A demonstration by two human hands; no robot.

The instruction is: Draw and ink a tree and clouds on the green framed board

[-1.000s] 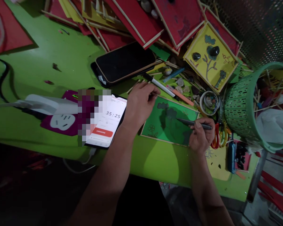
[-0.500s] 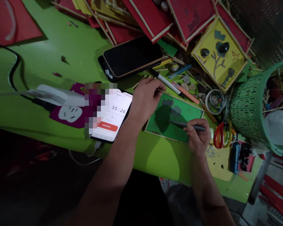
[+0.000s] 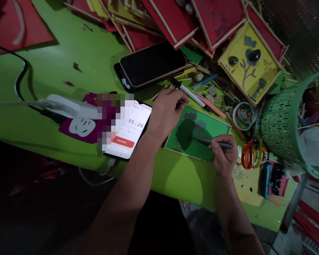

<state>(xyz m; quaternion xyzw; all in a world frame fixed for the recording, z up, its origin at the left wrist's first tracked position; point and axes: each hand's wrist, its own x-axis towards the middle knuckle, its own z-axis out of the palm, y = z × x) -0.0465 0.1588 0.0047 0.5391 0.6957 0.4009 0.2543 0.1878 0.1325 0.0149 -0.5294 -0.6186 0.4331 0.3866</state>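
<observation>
My right hand point(image 3: 225, 156) is closed around a dark grey marker pen point(image 3: 222, 144). Its pointed tip meets, or hovers just over, a green card point(image 3: 210, 132) edged with thin wooden sticks; I cannot tell which. Grey cloud shapes point(image 3: 199, 124) and a small line drawing of a flower point(image 3: 176, 143) show on that card, and a shadow darkens its middle. At the card's upper left corner rests my left hand point(image 3: 167, 109), its fingers curled together. Whatever lies between those fingertips is hidden. Beside the left wrist is a lit phone point(image 3: 124, 131) showing 35:26.
Two stacked dark phones point(image 3: 152, 65) lie beyond my left hand. Framed red panels point(image 3: 170, 21) and a yellow decorated panel point(image 3: 251, 62) are piled behind. To the right are red-handled scissors point(image 3: 247, 154), a green basket point(image 3: 279, 120) and a small cup point(image 3: 243, 115). A purple power strip point(image 3: 66, 131) lies left.
The whole view has shifted slightly, with things appearing a little further right. Both hands and the marker pen keep nearly the same place over the green card.
</observation>
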